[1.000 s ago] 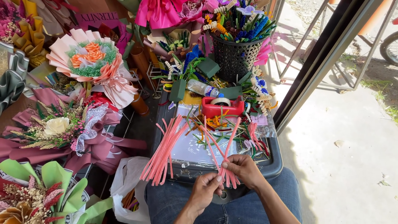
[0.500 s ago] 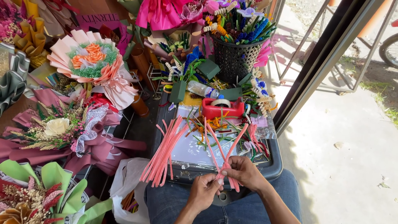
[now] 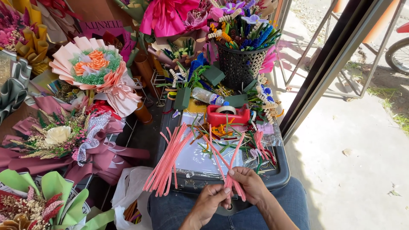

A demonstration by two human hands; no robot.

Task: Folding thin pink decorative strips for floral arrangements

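Head view shows a dark tray (image 3: 279, 176) resting on the person's lap, with a loose pile of pink pipe cleaners (image 3: 168, 164) lying on its left side. Over its near edge, left hand (image 3: 208, 202) and right hand (image 3: 251, 185) both have fingers closed around a small pink bundle (image 3: 232, 181).

Flower craft stall, wrapped bouquets (image 3: 96, 72), pipe-cleaner basket (image 3: 240, 64)

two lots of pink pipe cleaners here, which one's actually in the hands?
The small crossed bunch of pink pipe cleaners, pinched by the left hand and right hand. The bigger loose pile of pink pipe cleaners lies untouched on the tray, left of them.
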